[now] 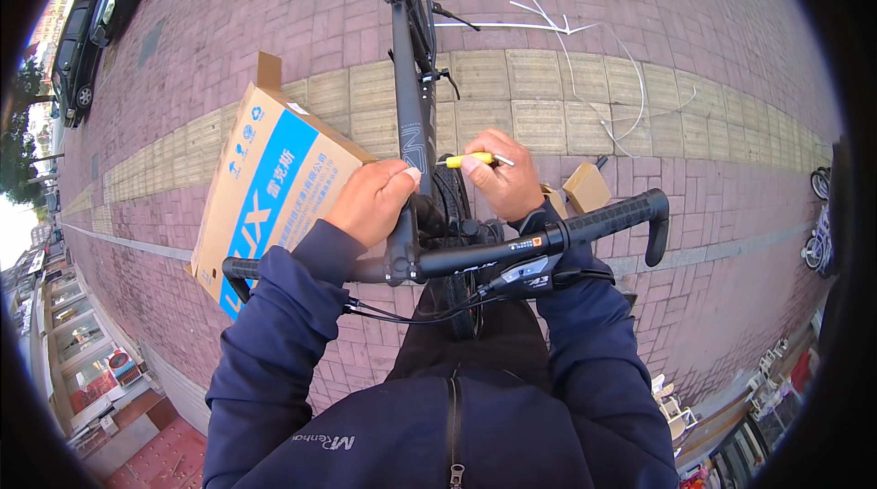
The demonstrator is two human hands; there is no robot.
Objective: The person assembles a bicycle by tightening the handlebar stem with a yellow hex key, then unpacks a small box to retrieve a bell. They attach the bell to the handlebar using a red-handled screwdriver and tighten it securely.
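Navy jacket (393,430) nearest. Bicycle (402,41) stands ahead; right hand (505,176) grips a yellow tool (468,161), tip close to the frame (412,114). Left hand (373,201) curled at the frame; fingertips hidden, can't tell its grip. Handlebar (607,218) looks mounted; tool work seems unfinished, remainder unclear. Large carton (260,137) left, small box (586,188) right, white strips (512,26) beyond; none blocks the tool.

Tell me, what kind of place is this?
It looks like an outdoor pavement, probably beside a street. The ground is brick paving with a band of yellow tiles, and cars stand at the upper left.
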